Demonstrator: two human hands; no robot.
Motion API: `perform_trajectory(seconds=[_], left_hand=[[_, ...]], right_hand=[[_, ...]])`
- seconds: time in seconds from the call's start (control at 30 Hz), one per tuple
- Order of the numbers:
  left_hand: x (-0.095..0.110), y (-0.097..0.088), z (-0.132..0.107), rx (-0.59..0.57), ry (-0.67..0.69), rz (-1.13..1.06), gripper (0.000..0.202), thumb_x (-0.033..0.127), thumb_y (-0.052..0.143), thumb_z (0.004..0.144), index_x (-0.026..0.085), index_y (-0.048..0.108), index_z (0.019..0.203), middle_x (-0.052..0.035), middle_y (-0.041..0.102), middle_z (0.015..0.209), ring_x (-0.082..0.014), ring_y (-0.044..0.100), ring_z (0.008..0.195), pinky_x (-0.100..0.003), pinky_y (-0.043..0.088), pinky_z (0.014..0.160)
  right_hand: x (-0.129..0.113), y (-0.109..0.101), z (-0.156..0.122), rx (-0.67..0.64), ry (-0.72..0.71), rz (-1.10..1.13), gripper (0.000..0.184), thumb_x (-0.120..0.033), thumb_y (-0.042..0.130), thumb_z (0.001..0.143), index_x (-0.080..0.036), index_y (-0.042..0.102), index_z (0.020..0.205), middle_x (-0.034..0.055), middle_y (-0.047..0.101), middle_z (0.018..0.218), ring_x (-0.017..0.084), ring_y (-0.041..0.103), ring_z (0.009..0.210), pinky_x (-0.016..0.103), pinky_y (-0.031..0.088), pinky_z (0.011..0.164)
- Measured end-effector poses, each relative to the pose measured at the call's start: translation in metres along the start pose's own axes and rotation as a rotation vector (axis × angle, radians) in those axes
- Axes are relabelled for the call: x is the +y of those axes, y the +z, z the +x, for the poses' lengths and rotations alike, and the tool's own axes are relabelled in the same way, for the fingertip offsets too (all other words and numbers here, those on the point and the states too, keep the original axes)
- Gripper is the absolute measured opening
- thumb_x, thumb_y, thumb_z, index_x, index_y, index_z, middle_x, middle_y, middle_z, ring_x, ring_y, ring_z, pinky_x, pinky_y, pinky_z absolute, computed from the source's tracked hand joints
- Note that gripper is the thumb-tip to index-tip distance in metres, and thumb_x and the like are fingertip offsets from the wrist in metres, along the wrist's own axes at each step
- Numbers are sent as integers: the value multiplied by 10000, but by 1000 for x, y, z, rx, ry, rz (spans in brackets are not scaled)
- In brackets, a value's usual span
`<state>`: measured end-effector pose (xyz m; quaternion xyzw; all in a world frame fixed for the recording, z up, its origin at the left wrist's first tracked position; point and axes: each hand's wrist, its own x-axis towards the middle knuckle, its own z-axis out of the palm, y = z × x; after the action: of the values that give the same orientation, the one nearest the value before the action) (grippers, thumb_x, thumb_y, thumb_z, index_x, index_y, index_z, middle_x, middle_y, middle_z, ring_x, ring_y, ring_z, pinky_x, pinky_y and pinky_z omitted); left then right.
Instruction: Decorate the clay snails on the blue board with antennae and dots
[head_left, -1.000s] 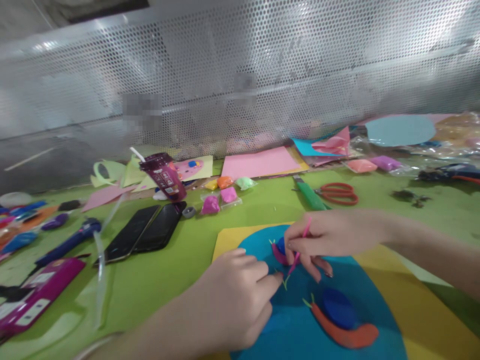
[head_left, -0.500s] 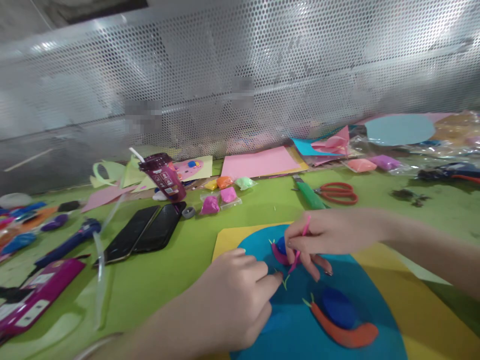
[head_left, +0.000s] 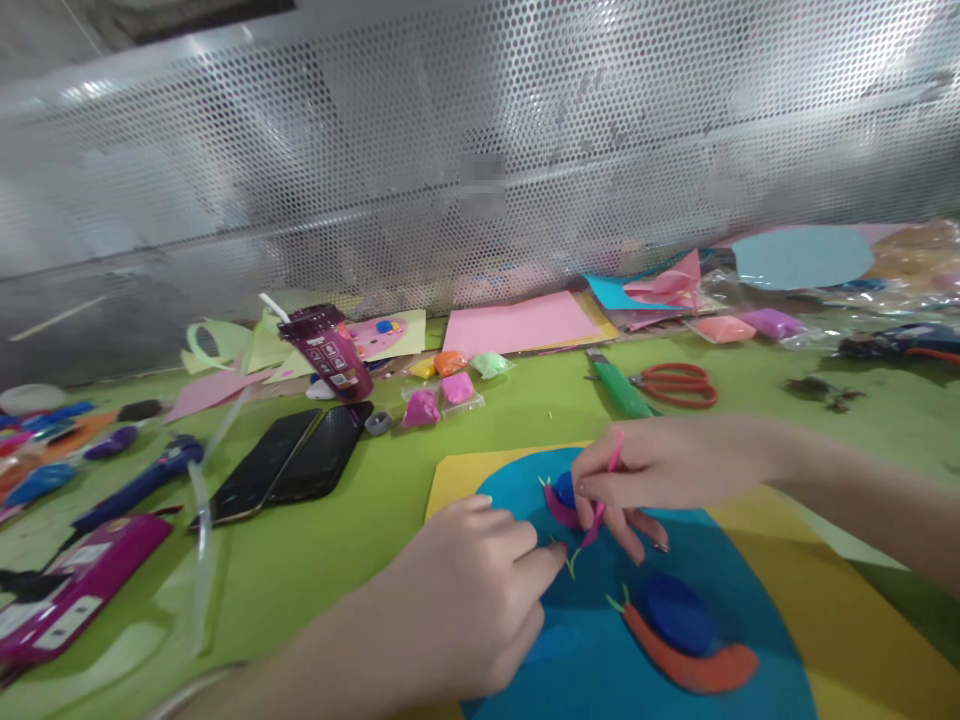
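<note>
My right hand pinches a thin pink modelling tool, its flat tip down by short light-green strands on a blue paper disc. Just left of these strands, the index fingertip of my left hand presses on the disc; its other fingers are bent and it grips nothing visible. Partly behind my right hand is a clay snail with a magenta body and blue shell. Nearer me lies a larger snail with an orange body, a dark blue shell and green feelers.
Yellow paper lies under the disc. Beyond it are a green cutter, red-handled scissors and small clay packets. Phones, a cup with a straw and a magenta device stand left. A perforated metal panel closes the back.
Almost nothing differs. The pink tool and my right hand have shifted very slightly, while my left hand stays in place on the disc.
</note>
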<state>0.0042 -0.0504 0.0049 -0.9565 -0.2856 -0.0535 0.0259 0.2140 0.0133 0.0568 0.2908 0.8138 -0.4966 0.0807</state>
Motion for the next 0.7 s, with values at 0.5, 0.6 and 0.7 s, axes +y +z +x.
perform_trajectory(seconds=[0.5, 0.6, 0.7], left_hand=[[0, 0, 0, 16, 9, 8, 333, 184, 372, 840, 197, 548, 1122, -28, 562, 683, -198, 509, 594, -347, 439, 582], [0, 0, 1, 16, 15, 6, 333, 181, 376, 836, 193, 548, 1122, -29, 561, 684, -198, 510, 596, -346, 440, 583], [1, 0, 0, 9, 13, 1, 335, 184, 375, 841, 191, 546, 1130, -30, 565, 688, -201, 515, 603, -350, 445, 585]], right_hand=[[1, 0, 0, 13, 14, 18, 254, -217, 315, 901, -118, 535, 820, 41, 613, 646, 76, 494, 487, 202, 429, 553], [2, 0, 0, 12, 4, 20, 243, -224, 323, 901, -123, 526, 814, 45, 620, 657, 77, 505, 495, 203, 431, 558], [3, 0, 0, 11, -1, 14, 245, -225, 314, 904, -125, 521, 817, 50, 626, 670, 79, 508, 505, 205, 430, 562]])
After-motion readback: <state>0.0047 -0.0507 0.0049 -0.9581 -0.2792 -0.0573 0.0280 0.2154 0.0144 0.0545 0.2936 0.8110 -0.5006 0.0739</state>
